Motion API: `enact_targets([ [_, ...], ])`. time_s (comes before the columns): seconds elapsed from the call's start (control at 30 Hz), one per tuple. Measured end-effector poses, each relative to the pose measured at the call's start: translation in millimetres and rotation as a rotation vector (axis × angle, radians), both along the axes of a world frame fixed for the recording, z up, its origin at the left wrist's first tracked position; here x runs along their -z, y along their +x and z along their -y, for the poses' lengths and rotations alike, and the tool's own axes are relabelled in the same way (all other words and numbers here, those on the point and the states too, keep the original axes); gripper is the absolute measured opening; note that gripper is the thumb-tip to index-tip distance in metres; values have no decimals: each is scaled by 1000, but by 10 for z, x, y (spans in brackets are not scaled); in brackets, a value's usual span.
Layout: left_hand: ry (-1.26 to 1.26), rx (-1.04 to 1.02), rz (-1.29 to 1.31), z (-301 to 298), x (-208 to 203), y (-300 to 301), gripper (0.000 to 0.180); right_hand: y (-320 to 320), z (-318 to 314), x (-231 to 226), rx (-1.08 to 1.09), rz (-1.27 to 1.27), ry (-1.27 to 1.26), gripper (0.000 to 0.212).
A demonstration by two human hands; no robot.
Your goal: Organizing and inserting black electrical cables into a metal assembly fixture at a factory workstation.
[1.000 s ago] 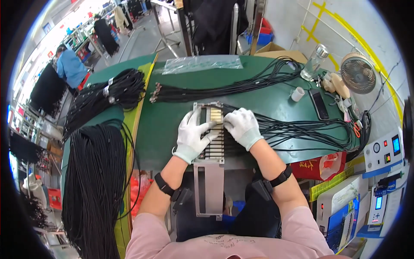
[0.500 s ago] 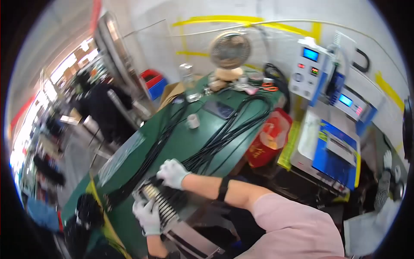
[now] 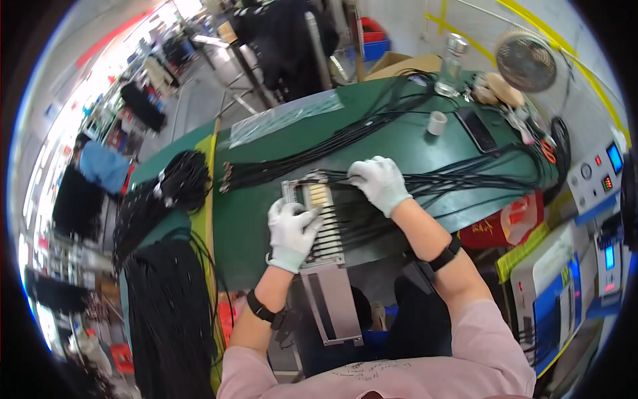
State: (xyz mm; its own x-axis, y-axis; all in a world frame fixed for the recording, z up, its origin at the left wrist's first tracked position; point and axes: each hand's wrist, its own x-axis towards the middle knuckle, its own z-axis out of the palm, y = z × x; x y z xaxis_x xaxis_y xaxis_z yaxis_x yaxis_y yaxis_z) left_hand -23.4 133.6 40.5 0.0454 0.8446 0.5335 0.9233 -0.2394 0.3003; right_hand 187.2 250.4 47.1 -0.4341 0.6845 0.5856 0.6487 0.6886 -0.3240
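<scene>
In front of me lies a metal slotted jig [image 3: 327, 233], with a row of pale crosswise bars and a yellowish block at its far end. A long grey plate [image 3: 337, 309] extends from its near end. My gloved left hand [image 3: 290, 233] is closed on the jig's left side, its thumb reaching over toward the bars. Right of the jig's far end, my gloved right hand [image 3: 380, 184] is pinched on a black cable [image 3: 337, 175] leading toward the jig. The cable's tip is hard to make out. Several more black cables [image 3: 452, 181] spread rightward beyond that hand.
A second black cable bundle [image 3: 299, 157] crosses the green table [image 3: 392, 143]. Coiled cables [image 3: 179, 183] lie at left, beside a yellow strip [image 3: 207, 233]. Farther back are a clear bag [image 3: 286, 118], white cup [image 3: 436, 123], phone [image 3: 476, 130], glass bottle [image 3: 452, 66] and fan [image 3: 526, 60].
My view has swung to the right-facing side less and toward the left of the table more. My right hand has moved off the jig's far end to its right; my left hand stays on the jig.
</scene>
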Motion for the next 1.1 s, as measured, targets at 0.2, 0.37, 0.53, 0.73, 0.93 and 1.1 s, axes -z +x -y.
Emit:
enact_targets([
  [0.2, -106, -3, 249, 89, 10, -54, 17, -174, 118, -99, -227, -66, -198, 14],
  [0.37, 126, 9, 312, 77, -31, -38, 13, -250, 348, -157, -397, -121, -210, 16],
  [0.53, 128, 106, 345, 62, 36, -74, 12, -423, 474, -92, -429, -53, -219, 18],
  [0.73, 32, -209, 554, 94, 133, -165, 12, -134, 313, -181, -250, 45, -320, 16],
  [0.93, -15, -208, 414, 21, 90, -143, 17, -98, 257, -112, -268, 93, -111, 9],
  [1.1, -45, -212, 396, 2, 149, -171, 21, -81, 252, -111, -213, 167, -91, 7],
])
